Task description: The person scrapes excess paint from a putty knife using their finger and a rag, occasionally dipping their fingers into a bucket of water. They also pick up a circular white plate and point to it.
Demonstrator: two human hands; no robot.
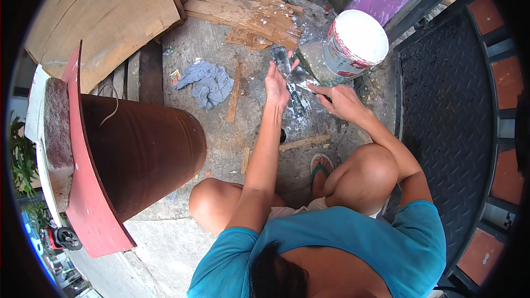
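Note:
In the head view, my left hand (pixel 276 87) is turned palm up, its thumb and fingers around a putty knife. The dark, smeared blade (pixel 281 59) points away from me, and the dark handle (pixel 297 102) points back towards me. My right hand (pixel 340 100) grips a second putty knife by its handle. Its wider blade (pixel 303 77), streaked with white, reaches left across the first knife near my left palm. Whether the two blades touch is hard to tell. Beyond my right hand stands a plastic bucket (pixel 345 60) with a white top surface and white drips down its side.
A crumpled grey-blue cloth (pixel 205 83) and a thin wood strip (pixel 234 92) lie on the concrete. Splintered plywood (pixel 248 16) is farther off. At left stands a rusty metal drum (pixel 153 149); at right, a black tread-plate panel (pixel 449 124). White smears mark the ground below my hands.

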